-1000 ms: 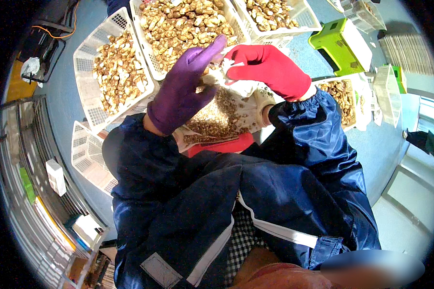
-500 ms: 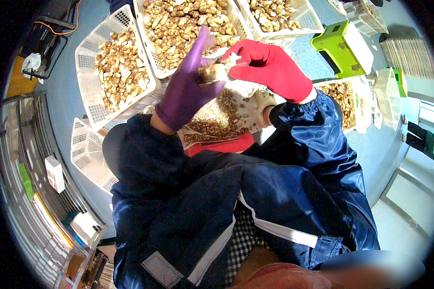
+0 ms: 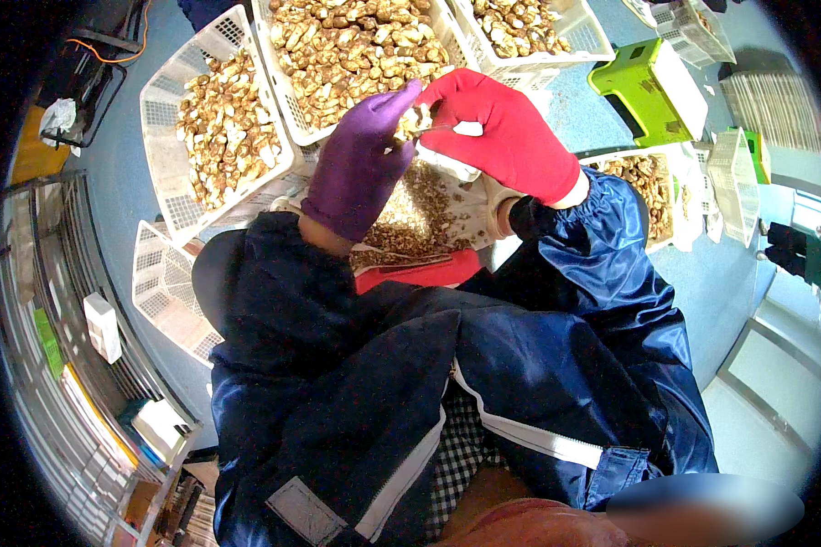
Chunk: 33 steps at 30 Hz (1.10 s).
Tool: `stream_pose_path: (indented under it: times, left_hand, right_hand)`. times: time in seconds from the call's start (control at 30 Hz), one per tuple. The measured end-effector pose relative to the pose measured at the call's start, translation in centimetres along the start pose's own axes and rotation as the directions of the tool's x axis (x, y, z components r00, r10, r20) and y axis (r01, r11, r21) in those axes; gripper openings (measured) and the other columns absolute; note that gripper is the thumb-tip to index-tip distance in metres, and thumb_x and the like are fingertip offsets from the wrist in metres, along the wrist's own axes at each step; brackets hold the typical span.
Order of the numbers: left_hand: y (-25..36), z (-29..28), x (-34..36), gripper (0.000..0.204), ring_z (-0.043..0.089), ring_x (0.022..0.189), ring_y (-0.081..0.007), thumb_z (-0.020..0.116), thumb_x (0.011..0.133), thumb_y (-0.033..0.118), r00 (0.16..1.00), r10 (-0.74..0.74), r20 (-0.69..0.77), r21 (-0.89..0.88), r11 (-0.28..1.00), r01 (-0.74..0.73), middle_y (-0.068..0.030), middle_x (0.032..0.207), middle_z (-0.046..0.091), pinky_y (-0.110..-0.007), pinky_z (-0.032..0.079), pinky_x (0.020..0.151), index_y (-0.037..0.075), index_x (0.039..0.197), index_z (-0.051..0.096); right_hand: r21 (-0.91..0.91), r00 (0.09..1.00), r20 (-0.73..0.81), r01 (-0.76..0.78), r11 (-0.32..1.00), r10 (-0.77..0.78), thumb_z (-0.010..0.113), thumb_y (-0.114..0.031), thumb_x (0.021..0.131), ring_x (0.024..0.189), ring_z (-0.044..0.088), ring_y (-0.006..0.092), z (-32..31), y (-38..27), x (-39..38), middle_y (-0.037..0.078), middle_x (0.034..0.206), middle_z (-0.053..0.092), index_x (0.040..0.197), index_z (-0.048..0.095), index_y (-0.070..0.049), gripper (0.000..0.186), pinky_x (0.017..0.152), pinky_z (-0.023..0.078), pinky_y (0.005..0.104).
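Note:
My left hand (image 3: 360,155), in a purple glove, is closed round a small pale-brown mushroom (image 3: 413,120), fingers pointing up. My right hand (image 3: 506,137), red-gloved, meets it from the right, thumb and forefinger pinched on a small thin tool (image 3: 429,130) against the mushroom; its tip is hard to make out. Below both hands, a pale cloth-like surface (image 3: 470,201) holds heaped brown and white trimmings (image 3: 410,219), with a red object (image 3: 429,269) along its lower edge.
White perforated crates of mushrooms stand ahead (image 3: 294,108), left (image 3: 164,137), upper right (image 3: 588,36) and right (image 3: 664,159). Another crate (image 3: 169,292) lies lower left. A green step stool (image 3: 648,68) stands right, metal racking (image 3: 46,319) far left, on a blue floor (image 3: 711,283).
My left hand rose, then came down and right, its fingers curling in from upright and apart to round the mushroom. My right hand has moved slightly up and left.

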<state>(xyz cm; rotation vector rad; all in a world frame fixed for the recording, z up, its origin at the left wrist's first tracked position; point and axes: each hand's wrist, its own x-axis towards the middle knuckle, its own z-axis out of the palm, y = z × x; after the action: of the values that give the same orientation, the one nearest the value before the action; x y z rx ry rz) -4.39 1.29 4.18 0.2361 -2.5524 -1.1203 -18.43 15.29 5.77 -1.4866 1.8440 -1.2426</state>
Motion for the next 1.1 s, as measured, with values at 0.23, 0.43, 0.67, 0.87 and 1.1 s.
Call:
stream_pose_path:
  times: [0.23,0.43,0.67,0.87,1.1]
  left_hand:
    - [-1.4,0.7,-0.8,0.061,0.054,0.114,-0.0331,0.064,0.076,0.001,0.991,0.13,-0.038,0.011,0.991,-0.13,-0.0158,0.124,0.056,-0.04,0.044,0.097,0.009,0.133,0.046]
    - [0.2,0.3,-0.4,0.06,0.054,0.113,-0.0336,0.065,0.074,0.0,0.998,0.07,-0.003,0.199,0.978,-0.068,-0.0149,0.123,0.057,-0.04,0.044,0.098,0.008,0.131,0.048]
    - [0.7,0.1,0.2,0.057,0.054,0.115,-0.0336,0.066,0.072,-0.002,0.993,0.115,-0.027,0.266,0.958,-0.104,-0.0152,0.123,0.057,-0.04,0.043,0.099,0.008,0.126,0.052]
    - [-0.9,0.8,-1.2,0.051,0.055,0.115,-0.0285,0.068,0.076,-0.002,0.975,0.186,-0.118,-0.042,0.98,-0.192,-0.0127,0.122,0.058,-0.036,0.046,0.096,0.007,0.124,0.053]
    - [-2.0,1.0,-3.0,0.052,0.057,0.113,-0.0258,0.067,0.076,-0.005,1.0,0.025,-0.009,-0.217,0.976,-0.027,-0.0107,0.12,0.059,-0.034,0.047,0.094,0.009,0.125,0.056]
  right_hand:
    - [0.127,0.919,0.07,-0.393,0.911,0.387,0.072,-0.01,0.081,0.092,0.057,0.0134,-0.9,-0.8,0.3,0.005,0.103,0.06,0.081,0.065,-0.003,0.01,0.081,0.044,0.0275]
    - [0.06,1.0,-0.007,-0.023,0.998,0.023,0.072,-0.009,0.081,0.082,0.058,0.0093,0.2,0.7,0.0,0.004,0.098,0.062,0.081,0.064,-0.002,0.01,0.075,0.045,0.0238]
    - [0.094,0.999,-0.023,-0.029,0.995,0.032,0.07,-0.018,0.082,0.082,0.065,0.0137,0.3,0.7,-0.1,0.007,0.09,0.066,0.089,0.068,0.0,0.019,0.077,0.049,0.0261]
    - [0.602,0.909,0.197,-0.408,0.687,0.367,0.066,-0.013,0.085,0.08,0.066,0.0135,-1.0,0.1,-0.1,0.007,0.087,0.065,0.084,0.065,0.001,0.015,0.076,0.05,0.0248]
    - [0.447,0.946,0.238,-0.31,0.839,0.223,0.068,-0.013,0.084,0.094,0.058,0.0116,0.1,1.8,-1.2,0.004,0.089,0.065,0.078,0.067,-0.002,0.012,0.086,0.043,0.0276]
